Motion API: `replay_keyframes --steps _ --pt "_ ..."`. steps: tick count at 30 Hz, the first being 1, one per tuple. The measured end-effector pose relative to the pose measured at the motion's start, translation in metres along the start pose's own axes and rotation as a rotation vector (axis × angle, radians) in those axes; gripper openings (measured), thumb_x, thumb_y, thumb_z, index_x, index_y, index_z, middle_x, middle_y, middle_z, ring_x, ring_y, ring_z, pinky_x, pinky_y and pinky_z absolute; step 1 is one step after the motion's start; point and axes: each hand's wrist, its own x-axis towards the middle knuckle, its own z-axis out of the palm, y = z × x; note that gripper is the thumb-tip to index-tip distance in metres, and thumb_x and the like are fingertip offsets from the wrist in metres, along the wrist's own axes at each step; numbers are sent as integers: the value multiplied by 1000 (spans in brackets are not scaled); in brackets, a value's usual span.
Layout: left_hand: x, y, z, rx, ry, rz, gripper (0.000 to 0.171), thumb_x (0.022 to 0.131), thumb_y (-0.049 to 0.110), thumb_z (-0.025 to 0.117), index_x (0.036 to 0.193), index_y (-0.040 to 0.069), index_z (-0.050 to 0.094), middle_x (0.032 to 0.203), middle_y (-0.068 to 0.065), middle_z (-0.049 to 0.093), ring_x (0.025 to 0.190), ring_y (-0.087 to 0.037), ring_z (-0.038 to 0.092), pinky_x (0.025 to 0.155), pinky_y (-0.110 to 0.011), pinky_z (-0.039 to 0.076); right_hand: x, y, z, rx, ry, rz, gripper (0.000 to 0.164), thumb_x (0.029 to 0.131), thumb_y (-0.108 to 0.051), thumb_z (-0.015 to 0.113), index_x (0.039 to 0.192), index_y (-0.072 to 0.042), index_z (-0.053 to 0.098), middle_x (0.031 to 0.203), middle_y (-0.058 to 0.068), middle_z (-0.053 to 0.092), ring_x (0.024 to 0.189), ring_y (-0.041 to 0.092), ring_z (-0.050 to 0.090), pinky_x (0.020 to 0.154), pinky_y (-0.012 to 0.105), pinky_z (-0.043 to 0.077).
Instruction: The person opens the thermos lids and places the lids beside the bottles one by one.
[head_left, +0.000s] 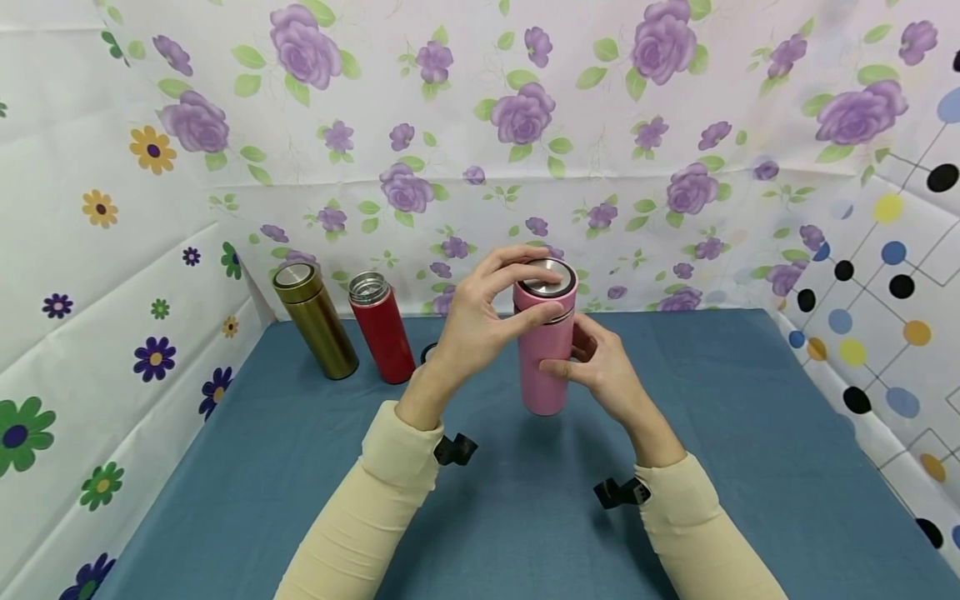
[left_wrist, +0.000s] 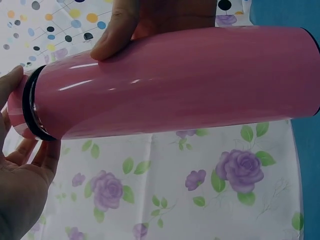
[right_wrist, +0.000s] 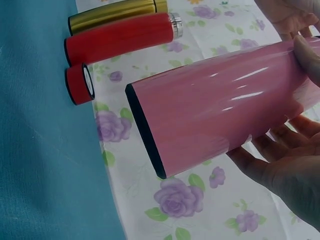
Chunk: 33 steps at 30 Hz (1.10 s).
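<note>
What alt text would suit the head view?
Left fingers grip the silver-topped pink lid of a pink cylindrical flask; right fingers hold its body. At left, on blue cloth, stand a lidded gold flask and an open red one.

From the head we look forward and down over the counter point(head_left: 536, 533); from each wrist, close and turned sideways, toward the flowered backdrop point(left_wrist: 165, 175). All share the pink bottle point(head_left: 537, 346); head and right wrist, the red bottle point(right_wrist: 120, 40), at the latter's eleven o'clock.
</note>
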Motion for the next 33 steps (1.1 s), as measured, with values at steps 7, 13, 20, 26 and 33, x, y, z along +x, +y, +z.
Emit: replay_keyframes --steps 7,13,20,26,33 --pt "-1 3 -3 76 -82 -25 36 93 9 79 129 9 73 153 -11 53 144 -18 44 112 -42 45 0 0 0 2 -3 -3 60 91 -13 81 146 -16 58 133 8 65 120 28 64 101 40 54" --pt "-1 4 -4 150 -139 0 35 99 12 73 134 11 70 153 -11 51 143 -21 43 110 -46 46 1 1 0 -16 -3 -4 58 91 -13 81 145 -17 59 132 8 65 120 28 64 102 44 53" --pt "0 4 -5 156 -140 24 36 99 10 72 135 8 68 149 -13 51 141 -22 45 107 -41 49 1 0 1 -28 -2 -5 58 91 -14 81 144 -17 59 130 8 66 118 28 64 101 42 54" --pt "1 3 -4 148 -111 56 39 96 8 75 135 6 68 148 -18 50 141 -23 44 109 -39 48 0 1 0 -23 0 -3 59 92 -14 80 146 -17 57 132 8 65 119 27 64 102 46 53" --pt "0 2 -3 148 -90 88 39 95 6 77 133 4 69 148 -17 50 140 -24 45 110 -38 47 1 1 0 -19 0 -3 58 92 -14 81 145 -17 58 131 8 66 119 27 65 101 42 54"
